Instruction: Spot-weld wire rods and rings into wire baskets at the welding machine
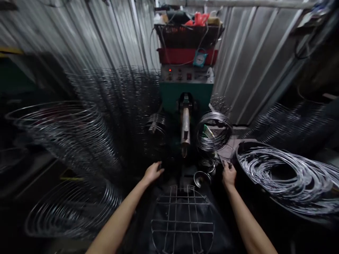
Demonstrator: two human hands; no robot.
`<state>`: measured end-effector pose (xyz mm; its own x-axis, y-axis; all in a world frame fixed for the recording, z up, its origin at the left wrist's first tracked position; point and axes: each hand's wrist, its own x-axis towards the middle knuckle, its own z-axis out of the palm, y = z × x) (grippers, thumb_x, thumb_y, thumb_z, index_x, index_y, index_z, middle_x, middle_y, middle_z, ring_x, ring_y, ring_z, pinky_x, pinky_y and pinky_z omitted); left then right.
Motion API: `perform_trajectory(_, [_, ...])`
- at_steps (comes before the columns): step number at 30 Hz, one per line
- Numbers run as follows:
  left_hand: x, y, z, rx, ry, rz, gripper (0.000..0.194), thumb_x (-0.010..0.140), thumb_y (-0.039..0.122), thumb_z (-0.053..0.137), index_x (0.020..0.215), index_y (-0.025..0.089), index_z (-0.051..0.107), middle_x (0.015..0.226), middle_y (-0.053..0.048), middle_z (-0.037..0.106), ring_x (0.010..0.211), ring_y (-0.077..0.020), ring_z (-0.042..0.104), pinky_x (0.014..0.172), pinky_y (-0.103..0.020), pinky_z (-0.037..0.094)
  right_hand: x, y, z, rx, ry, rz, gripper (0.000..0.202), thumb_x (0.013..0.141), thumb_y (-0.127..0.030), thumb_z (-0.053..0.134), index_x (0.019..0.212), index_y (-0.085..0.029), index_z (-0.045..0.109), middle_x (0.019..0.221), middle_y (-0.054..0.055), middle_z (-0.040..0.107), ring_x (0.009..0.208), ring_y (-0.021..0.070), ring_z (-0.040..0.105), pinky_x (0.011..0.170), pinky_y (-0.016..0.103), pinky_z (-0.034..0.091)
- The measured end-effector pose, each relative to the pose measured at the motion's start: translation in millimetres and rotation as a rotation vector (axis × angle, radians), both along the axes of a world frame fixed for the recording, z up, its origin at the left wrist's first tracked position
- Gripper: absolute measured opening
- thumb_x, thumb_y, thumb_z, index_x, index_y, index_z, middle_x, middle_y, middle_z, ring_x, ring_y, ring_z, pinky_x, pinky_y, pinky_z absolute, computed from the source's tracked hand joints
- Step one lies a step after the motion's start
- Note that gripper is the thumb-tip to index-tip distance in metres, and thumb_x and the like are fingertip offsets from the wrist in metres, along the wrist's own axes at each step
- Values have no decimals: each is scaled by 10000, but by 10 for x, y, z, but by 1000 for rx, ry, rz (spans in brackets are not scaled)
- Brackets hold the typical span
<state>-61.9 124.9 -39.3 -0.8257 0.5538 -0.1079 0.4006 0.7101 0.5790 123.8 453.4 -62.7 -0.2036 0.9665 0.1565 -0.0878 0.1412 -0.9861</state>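
My left hand (pixel 153 173) reaches forward on the left, thumb and fingers a little apart, with nothing visible between them. Over on the right, my right hand (pixel 229 173) has its fingers closed beside the hanging wire coil (pixel 214 132); what they hold, if anything, is too small to make out. A round wire rack (pixel 182 222) with crossing bars lies over my lap, touched by neither hand. Beyond it, between my hands, stands the metal electrode arm (pixel 185 123) of a green machine (pixel 169 92). Small metal bowls (pixel 202 179) sit near my right hand.
Stacked wire rings (pixel 71 130) rise on the left, with more rings (pixel 76 211) below. A large dark basin (pixel 242 148) on the right holds many loose wire rings (pixel 293 173). A blue dial gauge (pixel 200 58) hangs above the machine's control panel (pixel 177 74).
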Motion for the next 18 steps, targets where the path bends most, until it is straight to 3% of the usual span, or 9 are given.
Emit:
perform_trajectory(2, [-239, 241, 19, -45, 20, 44, 537, 796, 271, 516, 1322, 194, 440, 1283, -113, 544, 1205, -274, 482, 1016, -378, 361, 55, -59, 46, 70, -11, -9, 417, 645, -491, 602, 870, -140, 592, 826, 48, 612, 806, 181, 571, 777, 328, 457])
perform_trajectory(5, [-526, 544, -52, -45, 33, 93, 628, 778, 243, 550, 1371, 162, 362, 1300, -173, 500, 1210, -314, 461, 998, -430, 354, 126, -87, 187, 155, -47, 9, 505, 651, -442, 621, 1056, -148, 559, 1000, 78, 605, 937, 201, 571, 892, 366, 432])
perform_trajectory(8, [-668, 728, -193, 27, 45, 114, 593, 755, 252, 582, 1310, 109, 429, 1230, -223, 518, 1172, -365, 471, 939, -478, 376, 229, -79, 342, 203, -125, 14, 540, 664, -446, 620, 1106, -145, 544, 1058, 99, 601, 975, 223, 568, 922, 383, 420])
perform_trajectory(14, [-533, 686, -467, 111, 210, 118, 271, 808, 215, 482, 1026, 126, 618, 1070, -176, 566, 1104, -362, 482, 872, -474, 372, 474, 34, 530, 311, -328, -36, 472, 760, -524, 471, 948, -124, 637, 996, 158, 653, 998, 284, 569, 940, 424, 396])
perform_trajectory(18, [-244, 425, -510, 127, 309, 85, 284, 860, 200, 392, 1001, 141, 632, 1090, -177, 583, 1094, -328, 477, 918, -494, 328, 558, 37, 779, 433, -315, -185, 493, 797, -477, 426, 1050, -106, 629, 1021, 172, 652, 959, 273, 587, 886, 409, 427])
